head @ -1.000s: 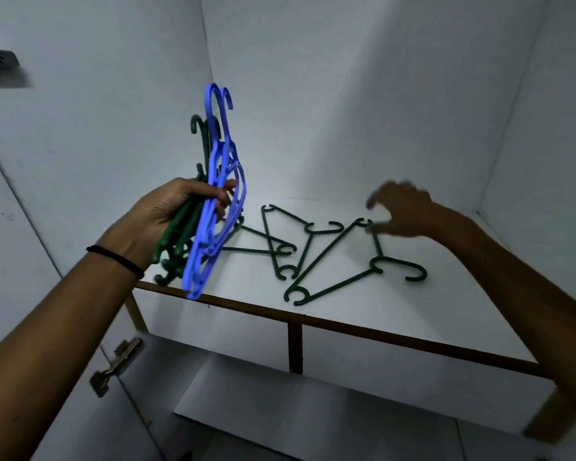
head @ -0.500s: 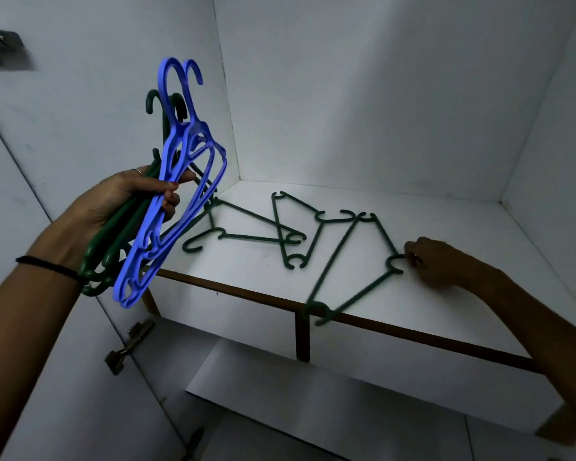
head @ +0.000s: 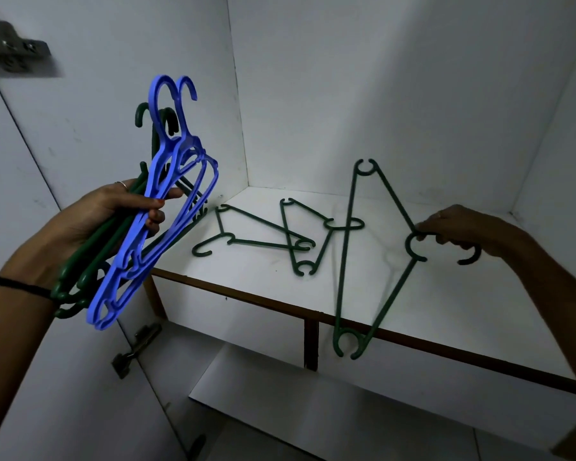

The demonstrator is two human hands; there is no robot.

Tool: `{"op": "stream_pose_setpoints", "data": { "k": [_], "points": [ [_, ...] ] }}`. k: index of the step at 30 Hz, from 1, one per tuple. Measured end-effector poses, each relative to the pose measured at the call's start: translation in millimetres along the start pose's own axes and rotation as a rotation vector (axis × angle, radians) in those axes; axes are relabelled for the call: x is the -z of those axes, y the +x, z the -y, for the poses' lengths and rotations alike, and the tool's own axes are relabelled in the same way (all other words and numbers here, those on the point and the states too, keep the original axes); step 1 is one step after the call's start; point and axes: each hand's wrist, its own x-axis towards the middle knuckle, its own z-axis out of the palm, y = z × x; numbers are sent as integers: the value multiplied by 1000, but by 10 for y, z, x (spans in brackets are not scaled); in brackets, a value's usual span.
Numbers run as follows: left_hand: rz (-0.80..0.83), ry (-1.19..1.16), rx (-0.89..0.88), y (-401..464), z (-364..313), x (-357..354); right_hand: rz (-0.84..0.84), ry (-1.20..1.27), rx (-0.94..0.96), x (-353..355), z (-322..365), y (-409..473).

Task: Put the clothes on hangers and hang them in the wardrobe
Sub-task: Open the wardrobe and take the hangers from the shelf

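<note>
Green plastic hanger (head: 376, 257), thin-barred and triangular, is what we see the right hand (head: 459, 229) gripping by its hook end, fingers curled round the neck at 3 o'clock of the view. Its far corner points to 12 o'clock; the near corner overhangs the brown front edge of the white wardrobe shelf (head: 446, 304) at 6 o'clock.

Risks, as we judge them:
- long bar could snag the shelf edge or the vertical divider below when lifted
- its left bar crosses the hook of a second dark green hanger (head: 308, 237), so it may drag that one along
- third dark green hanger (head: 246, 236) lies tangled with the second, could follow too

Left hand (head: 110, 217) at 9 o'clock clutches a bundle: two blue plastic hangers (head: 167, 201) in front, several green hangers (head: 90, 271) behind. Loose stack, could slip if more are added. No clothes in view.
</note>
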Motion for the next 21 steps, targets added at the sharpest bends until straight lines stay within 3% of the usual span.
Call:
{"op": "stream_pose_setpoints", "data": {
  "k": [5,9,16,21],
  "points": [
    [20,0,42,-22,31,63,43,-50,128,-209,504,282],
    [20,4,71,28,-4,165,3,-295,163,-468,912,722],
    [40,53,23,116,25,329,-181,-580,10,-1160,1131,1247],
    [60,112,37,198,-14,440,-214,-512,-28,-1422,1095,1496]
  ]
}}
